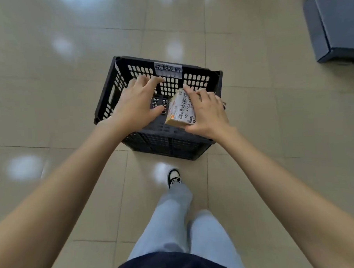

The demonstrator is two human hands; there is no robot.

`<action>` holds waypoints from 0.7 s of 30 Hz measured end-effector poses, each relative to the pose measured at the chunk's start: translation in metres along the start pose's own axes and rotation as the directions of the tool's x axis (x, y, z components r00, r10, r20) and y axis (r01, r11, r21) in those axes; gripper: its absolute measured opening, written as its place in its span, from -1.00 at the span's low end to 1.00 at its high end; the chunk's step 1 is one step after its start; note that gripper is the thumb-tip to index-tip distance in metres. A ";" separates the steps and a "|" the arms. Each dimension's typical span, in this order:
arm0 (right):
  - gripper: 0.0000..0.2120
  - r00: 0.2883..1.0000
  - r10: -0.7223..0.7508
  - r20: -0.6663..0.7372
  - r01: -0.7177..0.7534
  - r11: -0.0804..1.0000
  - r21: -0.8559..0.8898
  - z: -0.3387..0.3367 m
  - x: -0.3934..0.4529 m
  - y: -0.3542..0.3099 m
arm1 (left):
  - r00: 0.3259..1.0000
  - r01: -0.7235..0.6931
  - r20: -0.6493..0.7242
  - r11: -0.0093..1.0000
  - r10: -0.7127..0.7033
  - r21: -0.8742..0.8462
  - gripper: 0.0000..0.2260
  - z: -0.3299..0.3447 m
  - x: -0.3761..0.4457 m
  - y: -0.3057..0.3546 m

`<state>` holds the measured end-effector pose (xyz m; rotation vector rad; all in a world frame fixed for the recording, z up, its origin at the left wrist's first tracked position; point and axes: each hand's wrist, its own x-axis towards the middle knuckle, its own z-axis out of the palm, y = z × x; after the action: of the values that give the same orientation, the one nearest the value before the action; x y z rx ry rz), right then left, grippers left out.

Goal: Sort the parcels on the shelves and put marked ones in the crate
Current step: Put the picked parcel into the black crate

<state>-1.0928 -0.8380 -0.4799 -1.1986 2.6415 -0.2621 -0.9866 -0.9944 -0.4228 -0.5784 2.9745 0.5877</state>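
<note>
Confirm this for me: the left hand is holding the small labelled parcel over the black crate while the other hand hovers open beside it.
Wrong hand. In the head view the right hand holds the small labelled parcel over the black crate; the left hand is the one hovering open beside it, fingers spread and holding nothing.

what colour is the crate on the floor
Black, with perforated walls; seen in the head view.

— Where does the crate [168, 142] stand?
— On the tiled floor [48, 78], ahead of the person's shoe [173, 177].
— And the parcel [181, 109]?
— Over the crate's right half, under the right hand [207, 112]. The left hand [136, 107] is over the left half.
— Anything else?
— Stacked bins [333, 23] at far right, well apart.
</note>
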 end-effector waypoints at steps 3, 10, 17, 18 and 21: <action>0.02 0.998 0.022 0.059 -0.022 1.000 -0.004 0.027 0.039 0.021 | 0.999 0.008 0.043 1.000 -0.008 -0.005 -0.46 0.024 0.047 -0.012; 0.04 0.972 0.051 0.231 -0.043 0.998 -0.041 0.101 0.100 0.060 | 0.993 0.035 0.110 0.998 -0.030 -0.046 -0.49 0.085 0.113 -0.042; 0.09 0.911 0.039 0.410 -0.006 0.997 -0.082 0.202 0.133 0.080 | 0.970 0.192 0.179 0.970 -0.165 -0.148 -0.52 0.154 0.122 -0.081; 0.09 0.901 0.031 0.433 0.015 0.994 -0.104 0.215 0.136 0.084 | 0.965 0.216 0.186 0.962 -0.185 -0.165 -0.52 0.164 0.121 -0.085; 0.12 0.860 0.027 0.509 0.082 0.978 -0.191 0.250 0.139 0.096 | 0.947 0.278 0.222 0.941 -0.234 -0.195 -0.52 0.194 0.115 -0.089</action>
<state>-1.1807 -0.8985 -0.7623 -1.1666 2.2180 0.3022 -1.0634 -1.0380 -0.6490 -0.8556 2.6093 0.9020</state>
